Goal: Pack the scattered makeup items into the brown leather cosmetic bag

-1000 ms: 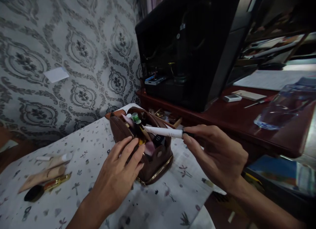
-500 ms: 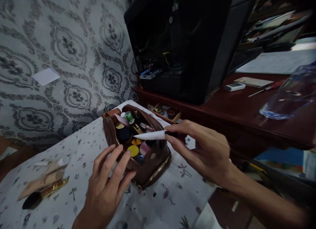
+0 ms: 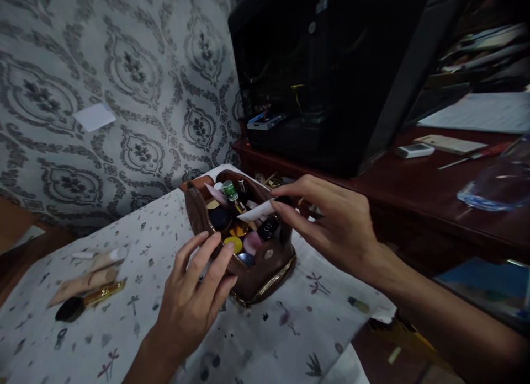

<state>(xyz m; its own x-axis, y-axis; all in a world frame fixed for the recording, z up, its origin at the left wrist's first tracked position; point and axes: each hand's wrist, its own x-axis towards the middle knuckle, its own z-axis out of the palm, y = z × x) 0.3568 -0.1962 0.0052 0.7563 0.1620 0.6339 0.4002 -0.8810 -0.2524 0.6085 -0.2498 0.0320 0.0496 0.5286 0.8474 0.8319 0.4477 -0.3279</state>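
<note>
An unzipped brown bag (image 3: 265, 282) stands on the patterned white cloth, full of cosmetics. Among them are a yellow round lid (image 3: 233, 244), a green-capped bottle (image 3: 229, 190) and a pink round item (image 3: 252, 243). Over the bag's opening, my right hand (image 3: 331, 218) pinches the dark cap end of a white tube (image 3: 257, 212) between thumb and fingers, its flat end pointing left. My left hand (image 3: 199, 287) rests its fingertips at the bag's near left edge, fingers apart, holding nothing.
Two beige tubes (image 3: 83, 286), a small white tube and a black-tipped brush (image 3: 70, 309) lie on the cloth (image 3: 165, 218) at left. Behind the bag are a dark screen and a red-brown desk (image 3: 397, 180) with papers and a clear bottle. Patterned wallpaper stands at back left.
The view has shifted, so the scene sits further right. My right hand has moved the white tube slightly up and back over the bag, and it now tilts more. My left hand stays at the bag's edge.
</note>
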